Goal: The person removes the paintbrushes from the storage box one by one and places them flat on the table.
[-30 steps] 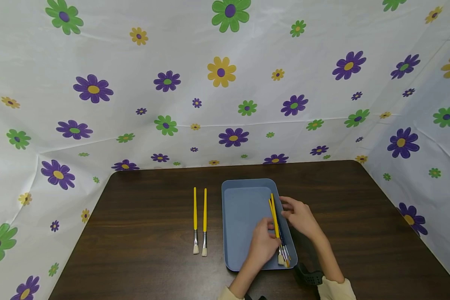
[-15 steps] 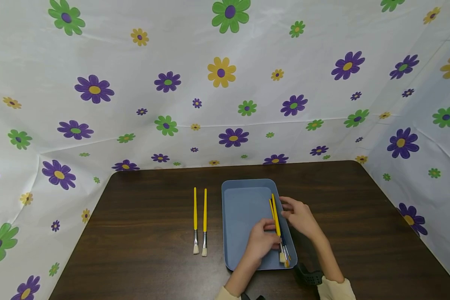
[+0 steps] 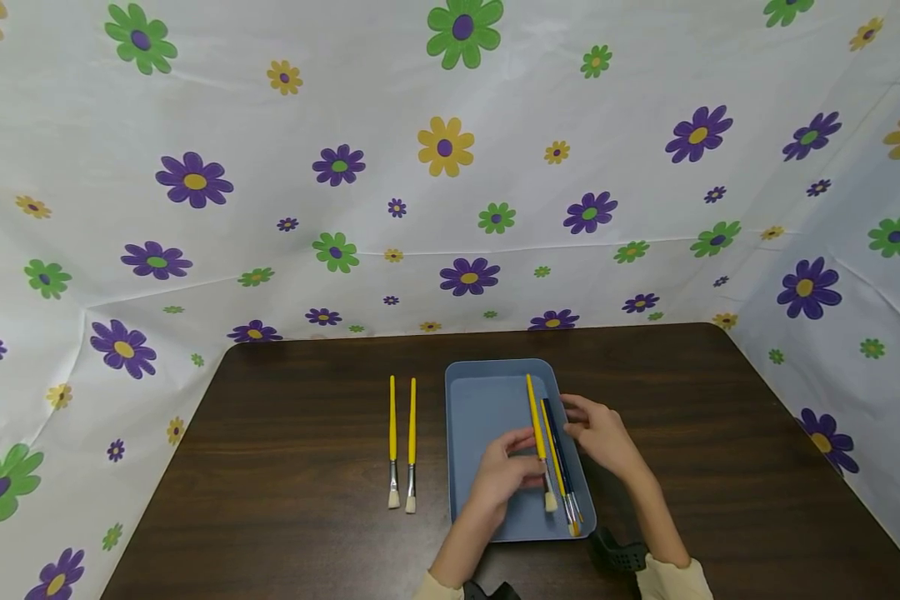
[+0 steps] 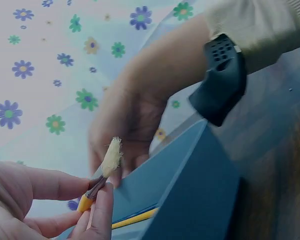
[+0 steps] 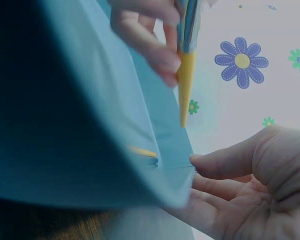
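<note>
My left hand pinches a yellow-handled paintbrush between thumb and fingers, over the blue-grey tray. Its pale bristles point toward me; in the left wrist view the bristle tip sticks up past the fingertips. My right hand holds the tray's right rim, thumb on the edge in the right wrist view. Along that side of the tray lie another yellow-handled brush and dark-handled brushes, bristle ends toward me.
Left of the tray, two yellow-handled flat brushes, one beside the other, lie parallel on the dark wooden table. A flower-patterned white cloth hangs behind and at the sides.
My left hand has moved left, drawing one yellow-handled brush away from the others in the tray. The right hand stays at the rim.
</note>
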### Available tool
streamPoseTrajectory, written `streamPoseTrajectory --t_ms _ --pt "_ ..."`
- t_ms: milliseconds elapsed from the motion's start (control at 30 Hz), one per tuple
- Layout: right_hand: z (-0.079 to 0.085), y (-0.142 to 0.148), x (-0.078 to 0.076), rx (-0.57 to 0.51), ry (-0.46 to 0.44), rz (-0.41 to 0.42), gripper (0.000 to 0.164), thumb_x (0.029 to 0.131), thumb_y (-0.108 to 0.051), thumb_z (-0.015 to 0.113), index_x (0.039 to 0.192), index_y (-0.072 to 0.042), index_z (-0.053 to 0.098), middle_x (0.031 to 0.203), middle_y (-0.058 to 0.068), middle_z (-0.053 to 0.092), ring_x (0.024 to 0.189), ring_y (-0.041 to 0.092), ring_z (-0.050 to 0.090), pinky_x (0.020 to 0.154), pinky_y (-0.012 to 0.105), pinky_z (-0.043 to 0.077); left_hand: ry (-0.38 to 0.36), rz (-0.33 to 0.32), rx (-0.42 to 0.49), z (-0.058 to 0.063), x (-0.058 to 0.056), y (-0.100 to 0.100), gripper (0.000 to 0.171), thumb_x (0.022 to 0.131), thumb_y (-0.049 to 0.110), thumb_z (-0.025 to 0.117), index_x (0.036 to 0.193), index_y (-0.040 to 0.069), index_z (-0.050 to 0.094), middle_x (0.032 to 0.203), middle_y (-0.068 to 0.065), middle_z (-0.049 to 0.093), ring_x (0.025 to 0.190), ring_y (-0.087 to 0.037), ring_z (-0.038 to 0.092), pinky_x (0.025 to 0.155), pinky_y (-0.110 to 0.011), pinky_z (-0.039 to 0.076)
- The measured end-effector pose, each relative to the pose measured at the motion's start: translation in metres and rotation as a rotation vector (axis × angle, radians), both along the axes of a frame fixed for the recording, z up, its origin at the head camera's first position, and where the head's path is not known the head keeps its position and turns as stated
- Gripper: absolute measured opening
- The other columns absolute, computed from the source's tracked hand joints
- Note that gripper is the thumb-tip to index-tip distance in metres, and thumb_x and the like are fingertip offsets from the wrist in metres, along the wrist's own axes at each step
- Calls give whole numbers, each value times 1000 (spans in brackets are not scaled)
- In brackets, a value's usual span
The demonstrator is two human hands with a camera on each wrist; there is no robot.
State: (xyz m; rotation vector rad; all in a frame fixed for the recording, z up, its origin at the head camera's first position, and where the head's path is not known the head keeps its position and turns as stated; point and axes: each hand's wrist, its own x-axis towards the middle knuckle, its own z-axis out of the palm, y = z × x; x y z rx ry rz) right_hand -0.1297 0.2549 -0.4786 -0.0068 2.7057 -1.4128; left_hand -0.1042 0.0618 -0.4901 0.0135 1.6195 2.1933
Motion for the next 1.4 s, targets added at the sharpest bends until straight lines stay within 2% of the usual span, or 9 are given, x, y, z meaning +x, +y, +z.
streamPoseTrajectory --t_ms 367,600,967,1167,1400 --pt "-3 -1 0 2 1 1 47 98 5 58 144 12 50 130 36 62 107 42 69 70 42 62 43 57 -19 16 -8 -31 55 85 -11 67 139 -11 56 129 -17 62 99 -24 69 76 -31 61" --pt "0 -2 1 -11 23 21 47 98 6 59 144 13 49 129 37 62 105 41 70 66 40 61 71 109 -11 23 -11 -49 51 90 -9 67 140 -13 55 131 -22 63 88 -18 68 76 -30 60" --pt "2 0 2 -1 11 23 48 99 5 59 144 13 48 130 38 60 107 44 69 68 43 62 61 171 -29 24 -20 -83 48 93 -6 65 140 -14 55 134 -29 60 87 -16 68 78 -27 60" --pt "4 -1 4 5 17 21 47 98 5 59 143 14 49 130 39 60 106 44 70 67 41 62 65 199 -19 22 -23 -103 49 95 -7 62 142 -17 50 142 -34 54 92 -17 70 79 -25 59" --pt "4 -1 4 13 26 23 47 98 6 58 143 14 49 129 39 61 105 43 70 66 39 60 67 247 -66 18 -24 -129 48 98 -7 59 143 -18 47 144 -36 50 98 -14 67 79 -22 58"
